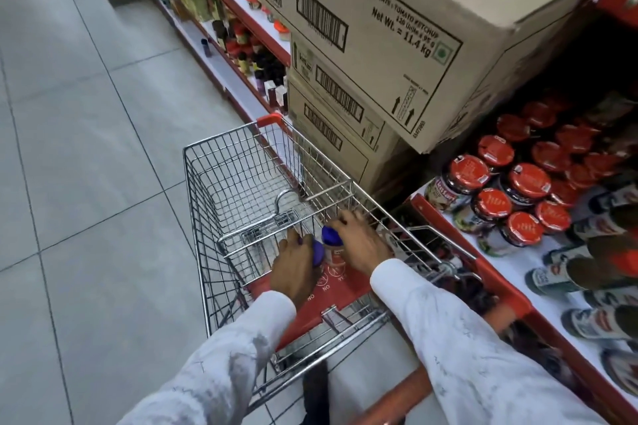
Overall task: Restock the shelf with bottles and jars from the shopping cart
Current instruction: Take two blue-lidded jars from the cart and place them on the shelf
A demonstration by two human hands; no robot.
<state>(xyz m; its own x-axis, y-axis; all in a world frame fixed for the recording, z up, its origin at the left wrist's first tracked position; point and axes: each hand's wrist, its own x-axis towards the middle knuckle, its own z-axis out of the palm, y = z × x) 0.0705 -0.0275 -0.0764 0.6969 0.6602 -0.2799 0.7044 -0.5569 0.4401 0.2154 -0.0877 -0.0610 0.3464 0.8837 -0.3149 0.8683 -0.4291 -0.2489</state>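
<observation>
1. The left hand (293, 266) is closed around a blue-capped jar (316, 254) in the wire shopping cart (221, 183), frame centre.
2. The right hand (359, 245) grips a second blue-lidded jar (332, 245).
3. The white shelf with red edge (518, 272) stands at right.

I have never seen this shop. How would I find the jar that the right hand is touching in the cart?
Start at the wire shopping cart parked beside the stacked cardboard boxes. Look in its small seat section near the red flap, where both hands reach in. Under the right hand stands a jar with a purple lid, upright, unlike the second purple-lidded jar tilted in the left hand.
</observation>
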